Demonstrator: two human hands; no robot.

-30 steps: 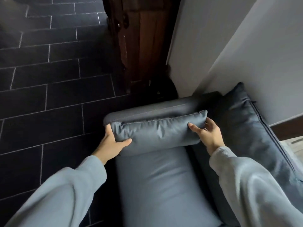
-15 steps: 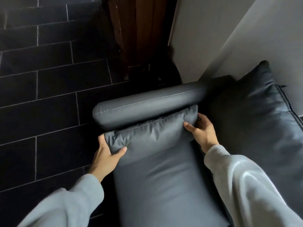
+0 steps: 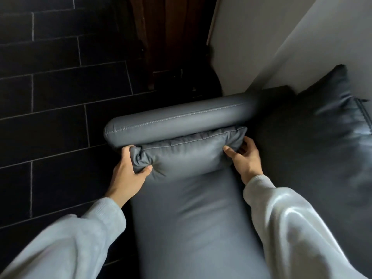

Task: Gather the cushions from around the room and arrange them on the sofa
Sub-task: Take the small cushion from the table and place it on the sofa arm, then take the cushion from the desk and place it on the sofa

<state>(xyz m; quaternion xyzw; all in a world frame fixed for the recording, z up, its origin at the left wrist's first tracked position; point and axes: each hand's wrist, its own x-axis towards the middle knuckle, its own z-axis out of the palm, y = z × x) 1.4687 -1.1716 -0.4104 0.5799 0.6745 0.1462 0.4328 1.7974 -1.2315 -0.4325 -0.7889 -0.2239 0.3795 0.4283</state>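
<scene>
A small grey-blue cushion (image 3: 187,154) stands on the sofa seat (image 3: 191,218), pressed against the inner side of the padded armrest (image 3: 177,121). My left hand (image 3: 128,172) pinches its left end, bunching the fabric. My right hand (image 3: 244,158) grips its right end, thumb in front and fingers behind. A larger dark cushion (image 3: 322,137) leans against the wall at the back of the sofa, to the right.
Dark tiled floor (image 3: 50,117) lies left of the sofa. A dark wooden door (image 3: 171,37) stands beyond the armrest. A pale wall (image 3: 281,37) runs behind the sofa on the right.
Both hands have lowered the cushion from the top of the armrest down to the seat, tight against the armrest's inner side. The left hand now bunches its end.
</scene>
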